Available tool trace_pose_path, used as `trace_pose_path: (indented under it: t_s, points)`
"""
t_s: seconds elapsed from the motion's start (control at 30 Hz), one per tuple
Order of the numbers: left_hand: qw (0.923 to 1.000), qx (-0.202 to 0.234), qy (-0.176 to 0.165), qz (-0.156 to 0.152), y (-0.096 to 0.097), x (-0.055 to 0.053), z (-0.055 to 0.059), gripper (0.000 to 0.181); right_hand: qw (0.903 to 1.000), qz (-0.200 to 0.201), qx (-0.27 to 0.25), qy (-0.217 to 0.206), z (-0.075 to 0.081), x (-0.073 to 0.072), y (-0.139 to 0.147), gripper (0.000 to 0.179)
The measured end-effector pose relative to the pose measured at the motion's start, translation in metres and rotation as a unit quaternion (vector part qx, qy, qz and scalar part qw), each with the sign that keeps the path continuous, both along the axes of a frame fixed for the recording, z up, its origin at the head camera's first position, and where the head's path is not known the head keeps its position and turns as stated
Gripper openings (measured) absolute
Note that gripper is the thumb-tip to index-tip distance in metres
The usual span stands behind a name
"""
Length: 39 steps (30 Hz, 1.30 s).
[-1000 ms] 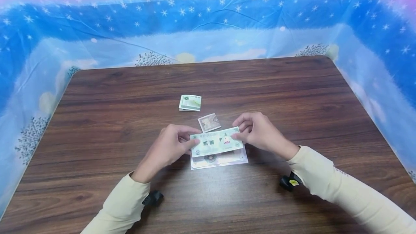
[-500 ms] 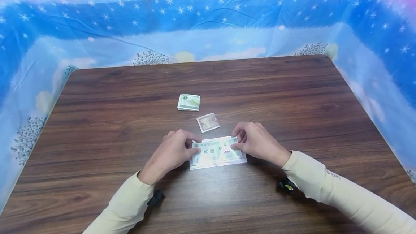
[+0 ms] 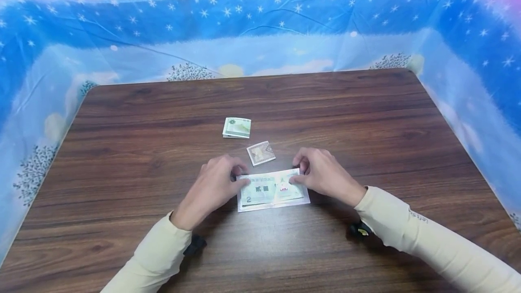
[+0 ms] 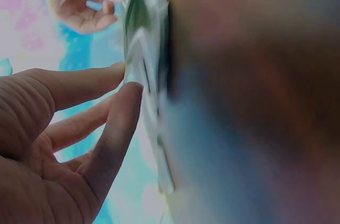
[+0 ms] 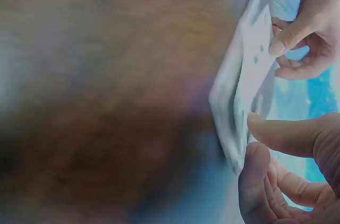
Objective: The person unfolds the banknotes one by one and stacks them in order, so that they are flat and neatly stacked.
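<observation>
A pale green banknote point(image 3: 254, 199) marked with a 2 lies over a larger whitish banknote point(image 3: 299, 200), whose near edge shows beneath it. My left hand point(image 3: 209, 189) pinches the far left corner, thumb on top and fingers behind. At the far right corner, my right hand point(image 3: 327, 176) pinches in the same way. In the left wrist view, the notes point(image 4: 151, 59) appear edge-on with gaps between their layers. The right wrist view shows the layered notes point(image 5: 234, 91) slightly apart along the near side. Glare washes out part of the print.
Just beyond the hands lies a small folded brownish banknote point(image 3: 261, 153). Farther back is a folded green banknote point(image 3: 237, 128). All rest on a dark wood-grain table point(image 3: 366, 116), with a blue and pink snowflake cloth point(image 3: 260, 17) hanging around its far and side edges.
Both hands have lowered the green banknote onto the whitish one. Since then, the left hand has shifted slightly away and its fingers have gone behind the far edge. The two folded banknotes stay put.
</observation>
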<state>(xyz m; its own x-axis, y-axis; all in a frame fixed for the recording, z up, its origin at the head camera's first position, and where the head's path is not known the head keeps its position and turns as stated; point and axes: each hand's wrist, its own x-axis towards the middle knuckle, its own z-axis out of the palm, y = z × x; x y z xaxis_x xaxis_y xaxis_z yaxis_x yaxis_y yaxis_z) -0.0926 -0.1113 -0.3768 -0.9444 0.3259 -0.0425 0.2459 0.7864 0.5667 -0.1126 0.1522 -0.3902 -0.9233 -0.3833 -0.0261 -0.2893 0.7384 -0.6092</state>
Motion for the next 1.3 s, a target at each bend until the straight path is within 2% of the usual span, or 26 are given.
trace_pose_path:
  t_s: [0.17,0.27,0.33,0.4,0.5,0.7,0.83,1.0,1.07,1.13,1.3]
  points:
    - [0.9993,0.033,0.004,0.016,-0.013,-0.019,0.014,0.024,0.9988,-0.012,-0.039,-0.029,0.013,-0.020,0.000,0.029]
    - [0.9992,0.017,0.029,0.022,-0.019,-0.033,0.017,0.028,0.9935,-0.033,-0.084,-0.069,0.016,-0.037,-0.004,0.029]
    - [0.9989,-0.007,0.045,0.013,-0.021,-0.043,0.016,0.031,0.9856,-0.054,-0.117,-0.110,0.017,-0.047,-0.008,0.030]
    - [0.9985,-0.032,0.045,-0.006,-0.021,-0.051,0.014,0.036,0.9720,-0.073,-0.157,-0.159,0.017,-0.057,-0.012,0.031]
    - [0.9971,-0.062,0.021,-0.038,-0.019,-0.061,0.010,0.042,0.9487,-0.098,-0.205,-0.220,0.014,-0.070,-0.019,0.033]
    - [0.9883,-0.124,-0.019,-0.087,-0.013,-0.072,0.001,0.045,0.8999,-0.119,-0.289,-0.304,0.007,-0.089,-0.032,0.040]
    - [0.9833,-0.142,-0.008,-0.114,-0.011,-0.076,-0.003,0.042,0.8622,-0.121,-0.346,-0.350,0.007,-0.095,-0.038,0.042]
    - [0.9799,-0.149,0.005,-0.132,-0.005,-0.079,-0.003,0.041,0.8249,-0.134,-0.392,-0.384,0.008,-0.099,-0.045,0.043]
    - [0.9800,-0.148,-0.003,-0.133,-0.001,-0.079,-0.002,0.043,0.8160,-0.140,-0.404,-0.389,0.008,-0.100,-0.050,0.045]
    - [0.9803,-0.146,-0.009,-0.133,0.003,-0.079,-0.001,0.043,0.8110,-0.145,-0.412,-0.389,0.009,-0.101,-0.055,0.045]
    - [0.9811,-0.145,-0.020,-0.127,0.010,-0.080,-0.001,0.042,0.8106,-0.171,-0.415,-0.376,0.010,-0.102,-0.062,0.045]
